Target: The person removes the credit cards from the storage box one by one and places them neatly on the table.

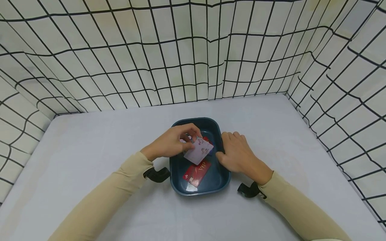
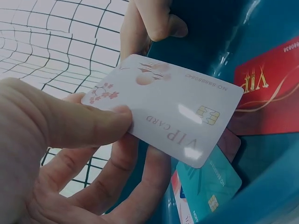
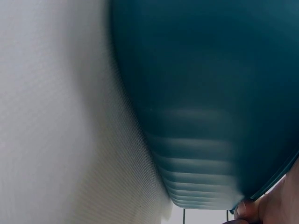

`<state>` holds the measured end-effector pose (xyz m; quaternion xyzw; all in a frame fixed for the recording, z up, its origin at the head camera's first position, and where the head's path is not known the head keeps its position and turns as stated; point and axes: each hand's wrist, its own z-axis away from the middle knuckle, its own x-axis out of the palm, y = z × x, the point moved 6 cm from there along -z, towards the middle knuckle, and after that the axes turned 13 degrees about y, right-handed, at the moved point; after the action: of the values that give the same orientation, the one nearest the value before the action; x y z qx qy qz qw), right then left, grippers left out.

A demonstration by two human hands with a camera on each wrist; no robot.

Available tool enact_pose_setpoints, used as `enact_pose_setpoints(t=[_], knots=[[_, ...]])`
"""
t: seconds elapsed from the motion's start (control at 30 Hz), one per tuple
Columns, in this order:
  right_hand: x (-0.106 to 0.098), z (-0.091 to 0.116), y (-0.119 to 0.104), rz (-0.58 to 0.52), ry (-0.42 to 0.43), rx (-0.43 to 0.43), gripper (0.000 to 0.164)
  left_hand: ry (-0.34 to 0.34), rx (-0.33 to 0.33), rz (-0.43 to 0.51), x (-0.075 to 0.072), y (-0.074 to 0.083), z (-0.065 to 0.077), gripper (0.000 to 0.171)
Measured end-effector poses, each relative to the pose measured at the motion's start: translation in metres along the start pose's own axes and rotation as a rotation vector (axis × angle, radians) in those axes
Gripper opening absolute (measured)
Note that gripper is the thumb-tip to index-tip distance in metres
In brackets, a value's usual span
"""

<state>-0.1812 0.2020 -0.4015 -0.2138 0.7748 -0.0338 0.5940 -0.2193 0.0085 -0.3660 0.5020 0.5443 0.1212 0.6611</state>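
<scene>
A dark blue plastic basin [image 1: 221,177] sits on the white tabletop. Over it my left hand [image 1: 172,140] pinches a white VIP card [image 1: 199,151] between thumb and fingers; the left wrist view shows its gold chip and pink blossom print. Below that card, a red VIP card [image 1: 197,173] lies on the basin floor. A teal chip card [image 2: 210,179] overlaps other cards in the left wrist view, partly covered by the white one. My right hand [image 1: 236,152] grips the basin's right rim, thumb on the inner side. The basin's outer wall [image 3: 196,116] fills much of the right wrist view.
White cloth [image 1: 105,140] covers the table around the basin. Black-gridded netting [image 1: 169,53] over pale sheeting rises along the back and both sides. Black wrist devices [image 1: 158,174] hang below both sleeves.
</scene>
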Motion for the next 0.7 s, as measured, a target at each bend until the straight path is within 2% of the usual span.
enact_pose_setpoints(t=[0.23,0.4,0.53,0.7], knots=[[0.0005,0.0000,0.0008,-0.012,0.008,0.003,0.021,0.029,-0.057,0.082,-0.0004,-0.0046,0.0005,0.031],[0.0013,-0.0002,0.0005,-0.001,0.011,0.006,0.022,0.029,-0.102,0.176,-0.0008,-0.0053,0.0016,0.031],[0.0015,-0.0003,0.0000,0.000,0.010,0.009,0.022,0.045,-0.159,0.266,-0.0019,-0.0064,0.0020,0.031],[0.0013,-0.0005,-0.0003,0.007,0.007,0.017,0.023,0.087,-0.226,0.335,-0.0040,-0.0074,0.0009,0.032]])
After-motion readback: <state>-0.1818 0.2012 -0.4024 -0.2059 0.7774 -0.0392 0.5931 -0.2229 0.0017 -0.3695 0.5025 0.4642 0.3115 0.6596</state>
